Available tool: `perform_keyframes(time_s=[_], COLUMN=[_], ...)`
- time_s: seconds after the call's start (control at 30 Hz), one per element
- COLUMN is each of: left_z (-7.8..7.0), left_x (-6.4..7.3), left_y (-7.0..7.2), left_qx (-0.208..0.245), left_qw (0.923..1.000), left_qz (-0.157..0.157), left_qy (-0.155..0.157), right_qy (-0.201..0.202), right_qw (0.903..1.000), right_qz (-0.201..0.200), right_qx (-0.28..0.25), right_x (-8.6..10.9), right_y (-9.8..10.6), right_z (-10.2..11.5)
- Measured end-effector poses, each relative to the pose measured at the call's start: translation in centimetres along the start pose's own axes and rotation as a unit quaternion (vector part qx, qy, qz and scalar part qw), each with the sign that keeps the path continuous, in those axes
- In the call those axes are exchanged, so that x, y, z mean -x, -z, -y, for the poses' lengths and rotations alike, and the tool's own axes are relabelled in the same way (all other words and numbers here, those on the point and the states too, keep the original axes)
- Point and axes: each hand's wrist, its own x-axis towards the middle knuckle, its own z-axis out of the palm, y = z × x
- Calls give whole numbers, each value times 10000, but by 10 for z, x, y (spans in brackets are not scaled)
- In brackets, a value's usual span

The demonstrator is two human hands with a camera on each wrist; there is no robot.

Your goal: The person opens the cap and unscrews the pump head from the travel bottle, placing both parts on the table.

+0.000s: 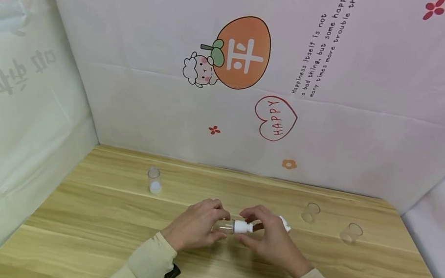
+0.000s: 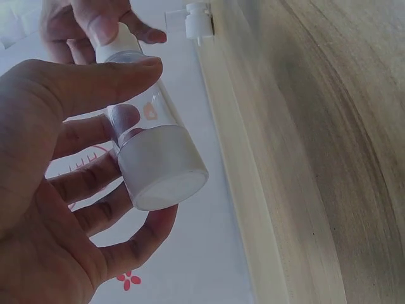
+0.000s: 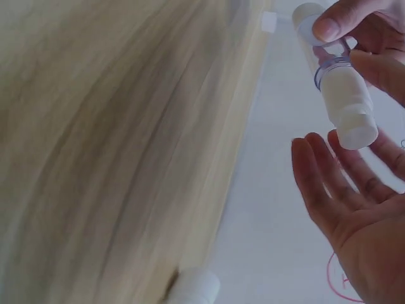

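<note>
My left hand (image 1: 200, 224) grips a small clear bottle (image 1: 226, 227) lengthwise above the table, thumb on one side and fingers on the other. In the left wrist view its white base (image 2: 163, 168) faces the camera. A white collar with a narrower tip (image 3: 351, 104) forms the bottle's other end, pointing right. Around that tip is my right hand (image 1: 272, 239), its fingers (image 3: 345, 183) loosely extended; the thumb meets the white end in the left wrist view. Just beyond the right hand stands a white pump head (image 1: 285, 224), partly hidden.
Another clear bottle with a white part (image 1: 154, 180) is at the back left of the wooden table (image 1: 106, 238). Two clear caps (image 1: 310, 213) (image 1: 351, 233) stand at the right. A printed white cloth (image 1: 142, 110) hangs behind the table and along both sides.
</note>
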Motion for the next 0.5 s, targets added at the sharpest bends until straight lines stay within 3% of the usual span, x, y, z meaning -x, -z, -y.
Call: perform_keyframes(time_s=[0.17,0.3,0.4,0.5], left_z=[-1,-2,-3,-3], left_x=[-1,-1,-1,-2], left_y=[0,-1,-1,-1], left_qx=[-174,-254,-267,-272], left_qw=[9998,9994,9993,9992], left_qz=[-114,-205,-239,-255], left_qy=[-64,-123,-143,-151], right_qy=[-987,-1712,-2019,-2104], right_qw=[9921,9735,9574,9510], right_qz=[176,389,497,563], right_qx=[-759,-1468,-2001,-2194], right_x=[0,0,0,-1], right_y=[1,3,5,6], right_z=[-2,1,4,6])
